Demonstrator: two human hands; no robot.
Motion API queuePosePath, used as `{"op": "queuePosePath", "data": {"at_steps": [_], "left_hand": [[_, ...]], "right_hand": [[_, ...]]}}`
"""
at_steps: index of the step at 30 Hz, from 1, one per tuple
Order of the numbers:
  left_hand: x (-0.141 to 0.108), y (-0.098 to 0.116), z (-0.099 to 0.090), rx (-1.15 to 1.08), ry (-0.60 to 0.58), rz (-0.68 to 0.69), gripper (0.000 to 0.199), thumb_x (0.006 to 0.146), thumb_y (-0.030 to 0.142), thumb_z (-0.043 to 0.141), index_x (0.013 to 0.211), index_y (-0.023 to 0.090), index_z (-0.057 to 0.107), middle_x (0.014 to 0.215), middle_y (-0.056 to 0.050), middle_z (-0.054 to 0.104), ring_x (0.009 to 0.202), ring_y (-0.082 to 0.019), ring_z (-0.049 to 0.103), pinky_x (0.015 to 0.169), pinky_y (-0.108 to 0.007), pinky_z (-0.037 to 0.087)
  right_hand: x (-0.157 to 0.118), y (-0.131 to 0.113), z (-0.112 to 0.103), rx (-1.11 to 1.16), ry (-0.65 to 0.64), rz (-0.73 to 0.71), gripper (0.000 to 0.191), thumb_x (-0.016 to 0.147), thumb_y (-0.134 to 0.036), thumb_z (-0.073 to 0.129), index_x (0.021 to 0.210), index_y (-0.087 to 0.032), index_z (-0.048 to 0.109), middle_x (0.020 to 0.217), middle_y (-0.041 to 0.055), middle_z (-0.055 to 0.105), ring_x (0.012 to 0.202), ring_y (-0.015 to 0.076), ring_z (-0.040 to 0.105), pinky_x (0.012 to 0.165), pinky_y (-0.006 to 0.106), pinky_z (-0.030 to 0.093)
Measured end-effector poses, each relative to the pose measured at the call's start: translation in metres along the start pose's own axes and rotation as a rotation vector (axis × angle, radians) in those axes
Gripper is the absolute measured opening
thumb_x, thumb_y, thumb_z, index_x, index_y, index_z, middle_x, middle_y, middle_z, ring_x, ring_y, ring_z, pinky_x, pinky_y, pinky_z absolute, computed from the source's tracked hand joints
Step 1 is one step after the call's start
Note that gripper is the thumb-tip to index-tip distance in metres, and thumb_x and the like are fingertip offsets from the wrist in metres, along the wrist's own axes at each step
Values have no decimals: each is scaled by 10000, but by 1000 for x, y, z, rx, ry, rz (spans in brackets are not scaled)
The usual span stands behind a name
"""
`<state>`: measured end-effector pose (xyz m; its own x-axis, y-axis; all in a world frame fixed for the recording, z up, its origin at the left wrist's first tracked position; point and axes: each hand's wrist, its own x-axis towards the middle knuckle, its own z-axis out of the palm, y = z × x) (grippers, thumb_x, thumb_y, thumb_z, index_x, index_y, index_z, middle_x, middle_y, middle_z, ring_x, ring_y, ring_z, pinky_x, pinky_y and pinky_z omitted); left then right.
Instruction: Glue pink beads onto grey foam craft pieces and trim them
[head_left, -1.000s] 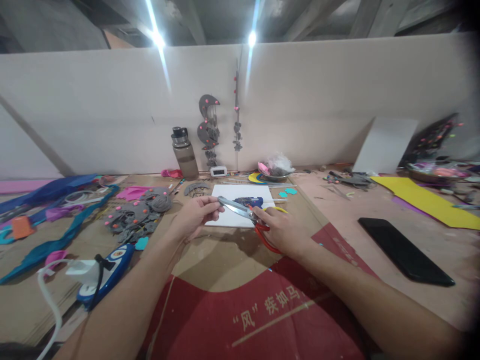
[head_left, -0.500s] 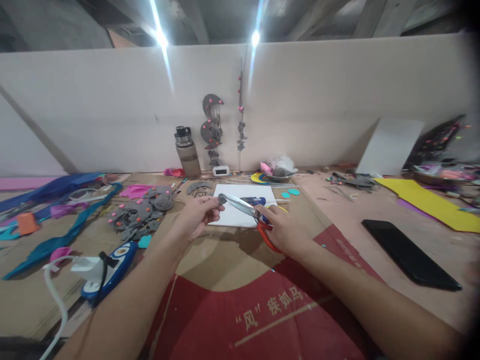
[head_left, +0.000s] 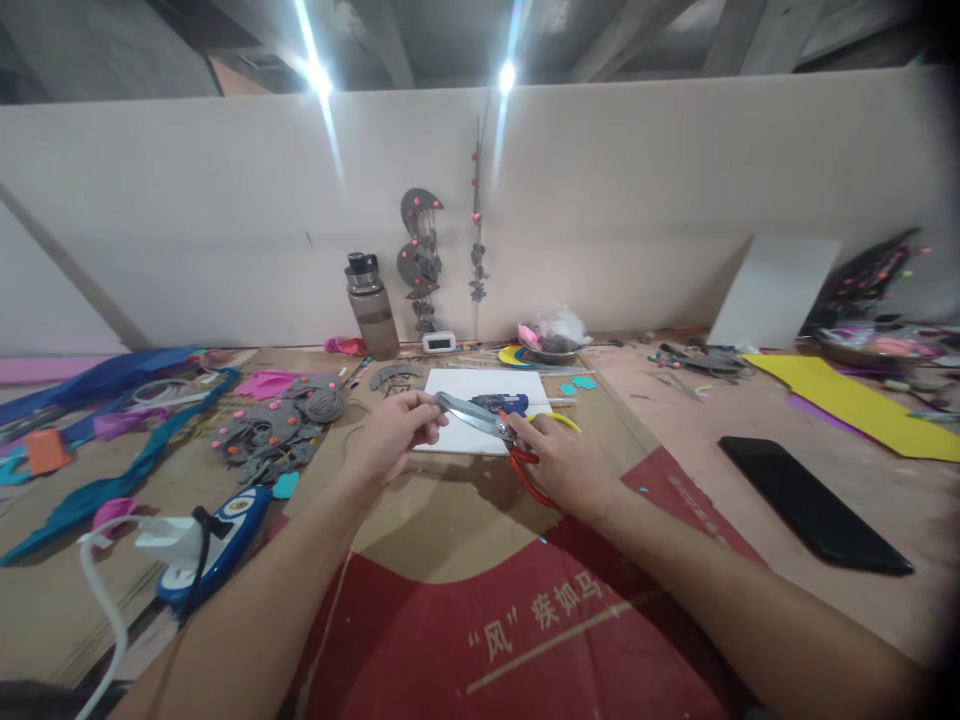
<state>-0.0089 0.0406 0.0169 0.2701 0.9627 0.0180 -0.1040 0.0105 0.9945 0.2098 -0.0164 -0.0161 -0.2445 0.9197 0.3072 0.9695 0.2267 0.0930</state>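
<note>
My right hand (head_left: 564, 462) grips a pair of scissors (head_left: 480, 417) by the red handle, with the blades pointing left. The blade tips reach the pinched fingertips of my left hand (head_left: 397, 432). Between those fingertips is a small grey piece, now mostly hidden by the fingers and blades. Both hands are above the cardboard, in front of a white board (head_left: 465, 385). On that board lies a blue glue gun (head_left: 511, 403), partly behind the scissors. A yellow curved edge (head_left: 559, 420) shows beside my right hand; whether it belongs to the scissors I cannot tell.
Grey felt pieces with pink dots (head_left: 270, 425) lie at left, near a blue power strip (head_left: 214, 550) with a white cable. A bottle (head_left: 373, 310) stands by the wall. At right are a black phone (head_left: 814, 505) and a yellow sheet (head_left: 855, 400).
The scissor blades have shifted and turned slightly at my left fingertips. The grey piece, visible there before, is now largely covered. The whole view has moved a little.
</note>
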Motion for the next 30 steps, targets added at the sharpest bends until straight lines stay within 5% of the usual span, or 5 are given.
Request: {"op": "queuePosePath", "data": {"at_steps": [18, 30], "left_hand": [[2, -5, -3, 47, -11, -14, 109, 649, 213, 623, 612, 120, 580, 545, -2, 551, 449, -53, 440, 455, -178, 317], [1, -4, -3, 73, -24, 12, 90, 661, 198, 609, 625, 119, 581, 570, -9, 562, 462, -56, 450, 461, -179, 324]], "right_hand": [[1, 5, 2, 189, 19, 12, 447, 858, -287, 424, 1304, -249, 431, 1031, 81, 617, 860, 183, 576, 712, 255, 389], [1, 2, -3, 32, 5, -19, 453, 879, -325, 408, 1329, -273, 396, 1046, 94, 578, 853, 212, 567, 680, 286, 366]]}}
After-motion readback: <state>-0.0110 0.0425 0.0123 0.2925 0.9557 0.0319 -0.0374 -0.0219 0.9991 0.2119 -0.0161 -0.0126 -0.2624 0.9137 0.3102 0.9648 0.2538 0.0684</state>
